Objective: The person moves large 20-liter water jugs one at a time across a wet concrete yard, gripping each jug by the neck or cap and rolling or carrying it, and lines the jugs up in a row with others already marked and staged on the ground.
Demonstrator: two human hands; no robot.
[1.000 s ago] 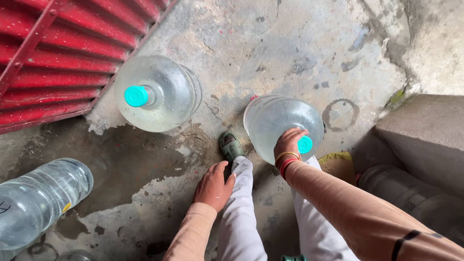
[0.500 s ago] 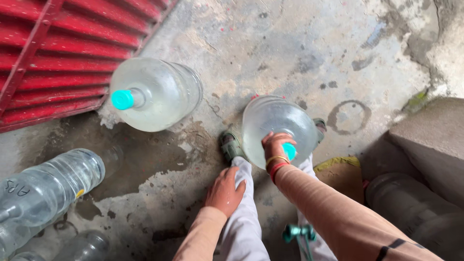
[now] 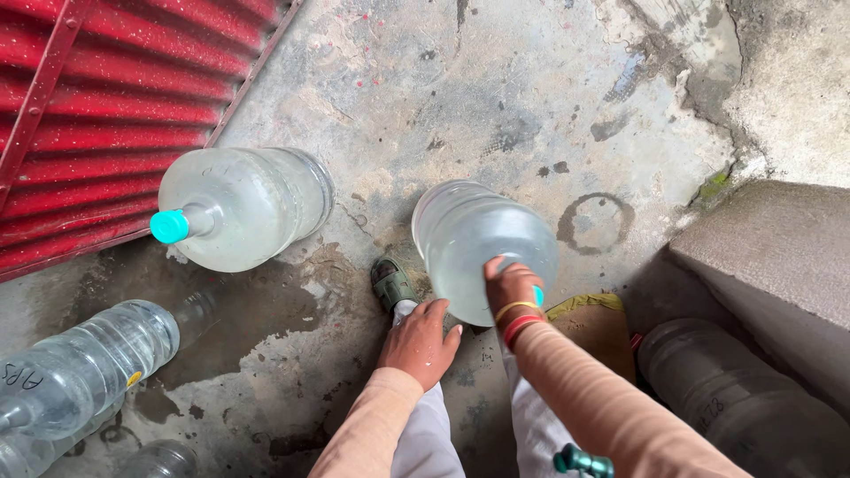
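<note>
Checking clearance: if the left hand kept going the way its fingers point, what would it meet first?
Probably the water jug that the right hand holds by the neck; the left hand points up-right toward its lower side, though depth is unclear.

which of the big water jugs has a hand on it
The large clear plastic water jug in the middle, beside the grey concrete step: the right hand grips its teal-capped neck. The other teal-capped clear jug by the red corrugated shutter stands untouched.
</note>
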